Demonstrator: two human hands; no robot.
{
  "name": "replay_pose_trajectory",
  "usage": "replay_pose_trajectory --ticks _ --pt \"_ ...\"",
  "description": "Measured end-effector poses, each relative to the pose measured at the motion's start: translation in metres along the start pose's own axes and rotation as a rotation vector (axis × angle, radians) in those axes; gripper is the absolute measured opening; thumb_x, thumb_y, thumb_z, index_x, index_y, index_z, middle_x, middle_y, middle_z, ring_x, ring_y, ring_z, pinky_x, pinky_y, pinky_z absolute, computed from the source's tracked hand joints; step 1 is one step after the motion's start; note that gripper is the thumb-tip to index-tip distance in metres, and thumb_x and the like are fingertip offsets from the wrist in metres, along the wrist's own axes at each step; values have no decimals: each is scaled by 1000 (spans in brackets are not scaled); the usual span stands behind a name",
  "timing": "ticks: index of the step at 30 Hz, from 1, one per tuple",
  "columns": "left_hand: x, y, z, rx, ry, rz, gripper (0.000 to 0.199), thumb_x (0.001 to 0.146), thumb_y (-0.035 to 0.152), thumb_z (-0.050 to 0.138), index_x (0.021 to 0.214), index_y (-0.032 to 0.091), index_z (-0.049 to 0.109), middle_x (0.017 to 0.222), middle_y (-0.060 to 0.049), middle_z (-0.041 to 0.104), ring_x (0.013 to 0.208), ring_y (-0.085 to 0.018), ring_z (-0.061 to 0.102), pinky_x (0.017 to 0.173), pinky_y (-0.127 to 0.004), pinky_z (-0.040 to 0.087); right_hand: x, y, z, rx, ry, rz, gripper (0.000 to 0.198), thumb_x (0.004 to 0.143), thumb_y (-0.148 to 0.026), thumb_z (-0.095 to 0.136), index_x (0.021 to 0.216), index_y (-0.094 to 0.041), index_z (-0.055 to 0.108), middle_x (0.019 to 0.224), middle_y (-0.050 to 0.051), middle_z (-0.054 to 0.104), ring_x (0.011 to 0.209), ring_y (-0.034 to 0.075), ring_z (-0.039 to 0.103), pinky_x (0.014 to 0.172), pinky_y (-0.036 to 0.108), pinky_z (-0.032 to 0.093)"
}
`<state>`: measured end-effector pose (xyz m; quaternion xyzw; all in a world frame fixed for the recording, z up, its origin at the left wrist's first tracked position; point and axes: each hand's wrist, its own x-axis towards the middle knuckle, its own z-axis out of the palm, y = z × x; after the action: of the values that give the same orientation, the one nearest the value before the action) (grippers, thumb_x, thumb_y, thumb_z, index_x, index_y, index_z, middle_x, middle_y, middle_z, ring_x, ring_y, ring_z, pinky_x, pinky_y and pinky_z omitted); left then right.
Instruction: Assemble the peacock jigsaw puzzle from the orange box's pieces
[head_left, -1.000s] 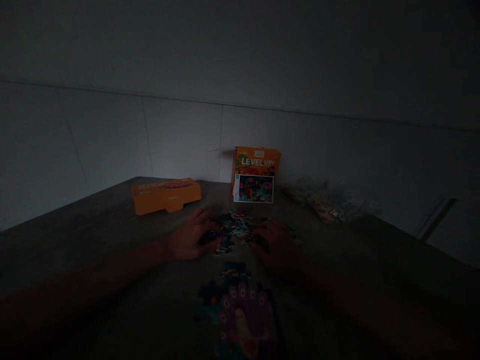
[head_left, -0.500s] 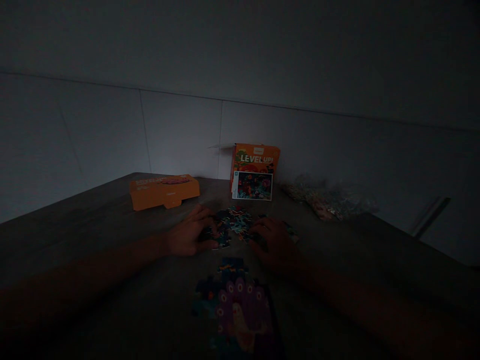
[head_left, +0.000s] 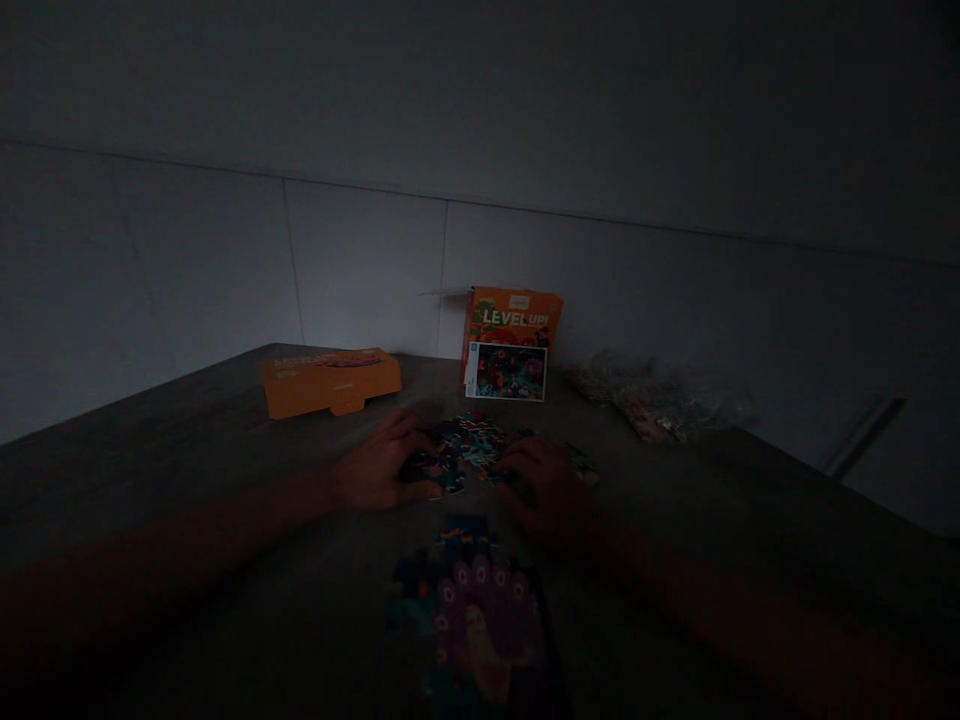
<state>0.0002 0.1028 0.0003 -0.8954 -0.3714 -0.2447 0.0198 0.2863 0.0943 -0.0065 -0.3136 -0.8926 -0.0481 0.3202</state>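
A heap of loose jigsaw puzzle pieces (head_left: pixel 480 440) lies on the table between my hands. My left hand (head_left: pixel 382 465) rests at the heap's left side, fingers apart over some pieces and thumb stretched along the near edge. On the right, my right hand (head_left: pixel 544 485) is curved over more pieces, with a gap between thumb and fingers; I see nothing gripped in it. Nearer to me is a joined puzzle section (head_left: pixel 487 620) with a purple peacock-like figure. Its lower part fades into the dark.
Behind the heap stands an orange "LEVEL UP!" box (head_left: pixel 517 315), with a picture card (head_left: pixel 506 372) leaning against its front. An orange box part (head_left: pixel 334 385) lies at the left. To the right is a clear plastic bag (head_left: pixel 660 400) with pieces. A pale wall (head_left: pixel 367 265) borders the grey table (head_left: pixel 187 430).
My left hand stays at the heap, its fingers shifting slightly over the pieces. My right hand has barely moved. The whole view has shifted a little.
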Motion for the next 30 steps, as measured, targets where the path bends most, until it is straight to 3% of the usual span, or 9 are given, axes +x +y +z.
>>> replay_pose_trajectory --ticks 7,13,16,19,23,30 --pt "2 3 -2 -20 -23 -31 41 79 54 75 91 17 66 110 -11 60 107 -31 51 93 -46 45 0 -1 0 9 -9 -6 14 88 -21 61 101 -18 65 105 11 65 102 27 58 91 46 45" --pt "0 2 0 -91 18 -53 45 78 51 76 100 17 58 108 -10 59 103 -28 52 86 -43 49 0 -1 -1 15 -3 -17 14 87 -20 61 100 -17 65 103 10 65 101 27 58 90 45 44" --pt "-3 1 -1 -130 42 -42 37 85 47 70 102 18 54 106 -9 57 96 -25 55 80 -38 51 2 -1 -1 16 -16 -12 14 88 -21 61 100 -17 65 104 10 65 101 27 58 89 45 45" --pt "-6 3 -2 -165 34 60 18 99 36 52 100 18 54 101 -8 57 91 -21 57 78 -34 51 2 -3 -3 18 -17 -25 15 88 -21 60 102 -17 64 105 11 65 102 27 58 90 45 45" --pt "-9 14 -6 -147 47 198 20 103 30 42 105 18 59 102 -8 61 96 -20 59 84 -32 52 0 -7 -6 59 -4 -97 18 92 -24 58 109 -17 62 106 10 64 103 25 57 91 43 45" --pt "-10 38 -8 143 194 517 28 103 14 39 123 17 57 101 -10 71 105 -23 60 92 -39 51 1 -14 -8 81 20 -442 31 102 -35 44 126 -17 53 100 10 67 93 22 61 83 38 50"
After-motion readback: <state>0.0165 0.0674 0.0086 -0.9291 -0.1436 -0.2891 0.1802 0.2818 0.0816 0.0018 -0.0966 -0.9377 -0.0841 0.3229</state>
